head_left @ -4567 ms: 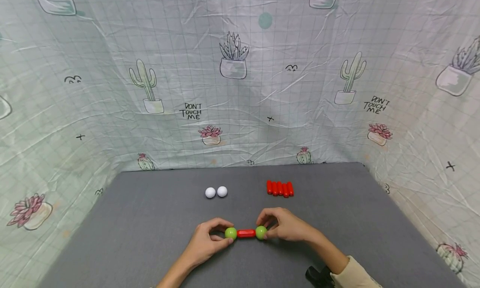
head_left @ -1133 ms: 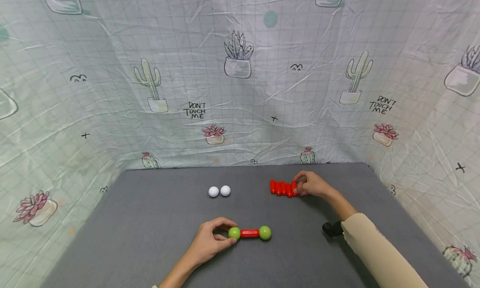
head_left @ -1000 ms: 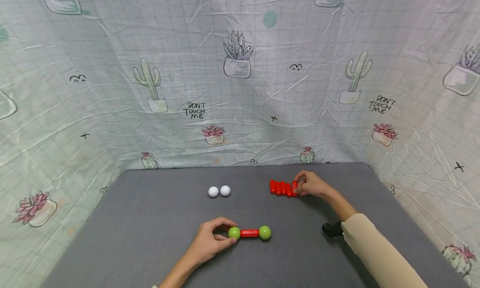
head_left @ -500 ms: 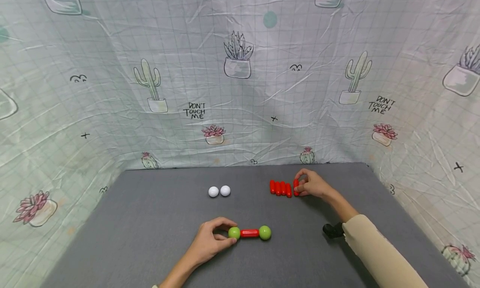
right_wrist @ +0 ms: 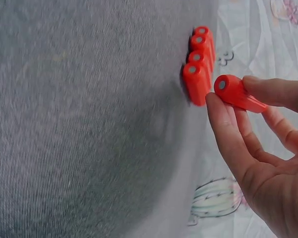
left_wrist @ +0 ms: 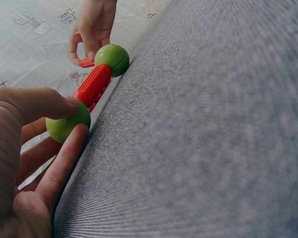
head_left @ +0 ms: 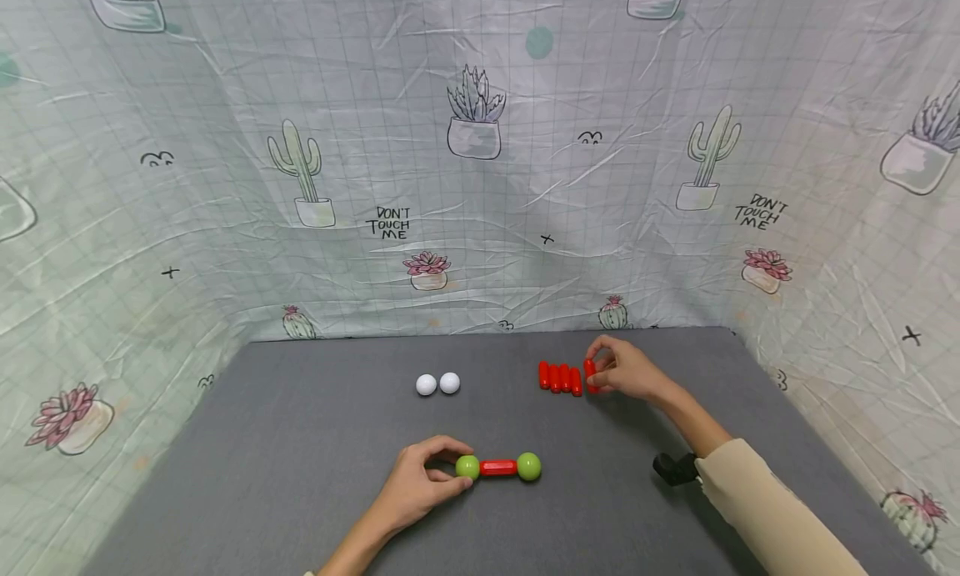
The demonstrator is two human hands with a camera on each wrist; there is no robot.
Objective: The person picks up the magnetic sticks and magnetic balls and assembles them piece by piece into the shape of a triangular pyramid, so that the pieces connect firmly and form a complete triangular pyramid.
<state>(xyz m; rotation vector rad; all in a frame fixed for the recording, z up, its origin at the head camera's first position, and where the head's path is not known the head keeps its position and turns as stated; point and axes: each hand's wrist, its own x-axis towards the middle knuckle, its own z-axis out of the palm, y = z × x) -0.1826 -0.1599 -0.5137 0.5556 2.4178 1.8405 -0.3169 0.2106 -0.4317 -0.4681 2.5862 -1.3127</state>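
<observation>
My left hand (head_left: 420, 480) pinches a green ball (head_left: 468, 468) between thumb and fingers. A red rod (head_left: 498, 468) joins it to a second green ball (head_left: 528, 467), and the three lie in a line on the grey table. Farther back, my right hand (head_left: 628, 369) pinches another red rod (head_left: 591, 376), a little apart from the row. The right wrist view shows that held rod (right_wrist: 238, 93) with a round grey spot on its end. Several red rods (head_left: 560, 378) lie side by side just left of my right hand.
Two white balls (head_left: 437, 383) sit on the grey table (head_left: 315, 426), left of the red rods. A printed cloth (head_left: 510, 184) hangs behind the table and along its sides. A black device (head_left: 675, 468) shows beneath my right wrist.
My right hand has gone from the near green ball to the red row and drawn the rightmost rod away from the others. My left hand keeps its pinch on the green ball.
</observation>
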